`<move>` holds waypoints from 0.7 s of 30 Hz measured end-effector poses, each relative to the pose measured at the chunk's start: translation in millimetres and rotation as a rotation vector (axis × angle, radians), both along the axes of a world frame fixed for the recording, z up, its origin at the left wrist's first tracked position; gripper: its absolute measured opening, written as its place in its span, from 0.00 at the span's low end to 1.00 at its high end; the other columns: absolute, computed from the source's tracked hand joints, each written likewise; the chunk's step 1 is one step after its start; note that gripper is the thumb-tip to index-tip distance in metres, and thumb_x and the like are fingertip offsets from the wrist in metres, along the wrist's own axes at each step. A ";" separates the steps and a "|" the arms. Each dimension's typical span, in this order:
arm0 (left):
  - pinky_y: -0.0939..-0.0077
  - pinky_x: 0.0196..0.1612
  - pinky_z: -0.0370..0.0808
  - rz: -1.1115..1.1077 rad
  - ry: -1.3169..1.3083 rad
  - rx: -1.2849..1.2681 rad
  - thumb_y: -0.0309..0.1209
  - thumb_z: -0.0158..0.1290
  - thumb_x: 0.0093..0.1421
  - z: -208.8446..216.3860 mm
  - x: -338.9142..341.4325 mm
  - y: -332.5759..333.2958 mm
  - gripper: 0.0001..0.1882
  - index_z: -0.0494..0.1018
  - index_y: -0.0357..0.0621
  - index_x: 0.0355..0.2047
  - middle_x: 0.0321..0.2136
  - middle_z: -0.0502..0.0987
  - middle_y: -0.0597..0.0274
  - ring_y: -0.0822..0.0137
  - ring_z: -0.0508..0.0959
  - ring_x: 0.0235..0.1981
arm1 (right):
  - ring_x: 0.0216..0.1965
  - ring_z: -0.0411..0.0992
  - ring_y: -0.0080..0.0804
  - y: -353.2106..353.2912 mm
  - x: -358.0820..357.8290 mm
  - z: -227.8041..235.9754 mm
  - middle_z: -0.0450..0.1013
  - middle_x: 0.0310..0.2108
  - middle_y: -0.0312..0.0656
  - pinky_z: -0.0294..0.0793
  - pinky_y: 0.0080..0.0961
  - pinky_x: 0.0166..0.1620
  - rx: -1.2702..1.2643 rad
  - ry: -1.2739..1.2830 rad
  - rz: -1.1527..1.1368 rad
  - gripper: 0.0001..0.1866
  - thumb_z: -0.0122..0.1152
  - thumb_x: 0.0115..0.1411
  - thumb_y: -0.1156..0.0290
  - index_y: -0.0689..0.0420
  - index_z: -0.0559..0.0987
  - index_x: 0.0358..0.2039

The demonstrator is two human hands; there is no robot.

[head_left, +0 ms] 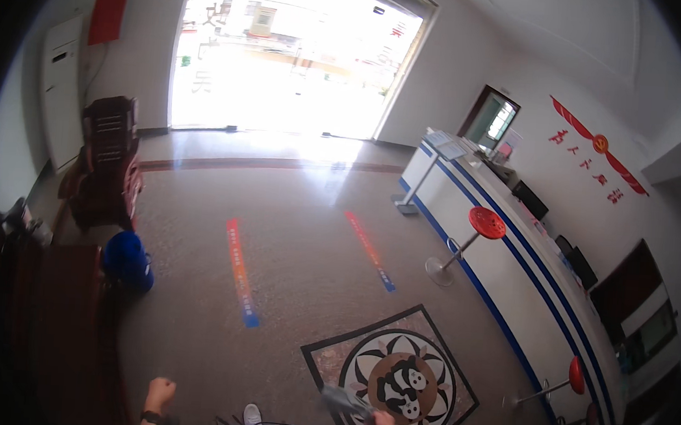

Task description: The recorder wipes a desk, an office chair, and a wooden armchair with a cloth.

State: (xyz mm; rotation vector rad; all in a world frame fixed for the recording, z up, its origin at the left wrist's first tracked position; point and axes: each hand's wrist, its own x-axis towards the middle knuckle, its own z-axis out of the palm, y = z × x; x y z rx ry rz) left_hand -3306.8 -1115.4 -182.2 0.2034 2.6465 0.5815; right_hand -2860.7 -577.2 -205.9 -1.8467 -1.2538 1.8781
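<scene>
A speckled grey floor (299, 233) stretches toward a wide glass entrance (292, 51) flooded with daylight. Two coloured strips lie on the floor: an orange and blue one (240, 273) on the left and a shorter one (369, 250) to its right. A square floor emblem with a panda medallion (392, 374) sits near the lower edge. A long white counter with blue stripes (509, 287) runs along the right wall, with red round stools (487, 223) beside it. At the left stand dark wooden chairs (107, 161), a blue water jug (127, 261) and a white standing air conditioner (61, 90).
</scene>
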 end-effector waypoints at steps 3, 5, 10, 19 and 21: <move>0.71 0.34 0.79 -0.304 -0.022 0.424 0.31 0.50 0.60 97.8 -77.8 209.9 0.16 0.83 0.36 0.41 0.28 0.83 0.59 0.67 0.82 0.28 | 0.32 0.80 0.43 19.3 109.6 -32.6 0.78 0.37 0.48 0.86 0.43 0.30 -0.094 -0.278 -0.194 0.11 0.60 0.58 0.72 0.66 0.80 0.37; 0.76 0.37 0.78 -0.485 -0.069 0.777 0.25 0.48 0.63 183.5 -101.5 309.6 0.16 0.82 0.35 0.47 0.32 0.83 0.63 0.72 0.79 0.32 | 0.32 0.80 0.43 36.9 93.0 -25.8 0.77 0.36 0.48 0.86 0.42 0.30 -0.119 -0.335 -0.265 0.11 0.60 0.58 0.72 0.66 0.80 0.37; 0.63 0.50 0.82 -1.055 -0.267 1.473 0.19 0.47 0.67 430.7 -91.4 524.9 0.18 0.78 0.32 0.55 0.48 0.82 0.44 0.53 0.84 0.48 | 0.30 0.80 0.43 102.0 47.0 -14.7 0.77 0.36 0.48 0.86 0.41 0.29 -0.127 -0.367 -0.394 0.11 0.61 0.58 0.72 0.66 0.79 0.38; 0.66 0.40 0.85 -1.573 0.305 1.629 0.28 0.49 0.67 588.6 -139.3 682.9 0.12 0.82 0.35 0.40 0.34 0.84 0.49 0.60 0.84 0.44 | 0.27 0.80 0.42 379.3 -120.8 -29.0 0.76 0.34 0.47 0.86 0.39 0.28 0.057 -0.331 -0.211 0.12 0.61 0.58 0.73 0.66 0.78 0.40; 0.64 0.51 0.85 -0.795 0.198 2.244 0.22 0.49 0.66 563.9 -90.4 740.7 0.11 0.82 0.41 0.40 0.42 0.84 0.53 0.56 0.81 0.55 | 0.26 0.80 0.42 455.8 -164.2 -23.3 0.76 0.34 0.46 0.86 0.38 0.28 0.208 -0.296 -0.180 0.12 0.61 0.58 0.73 0.66 0.78 0.40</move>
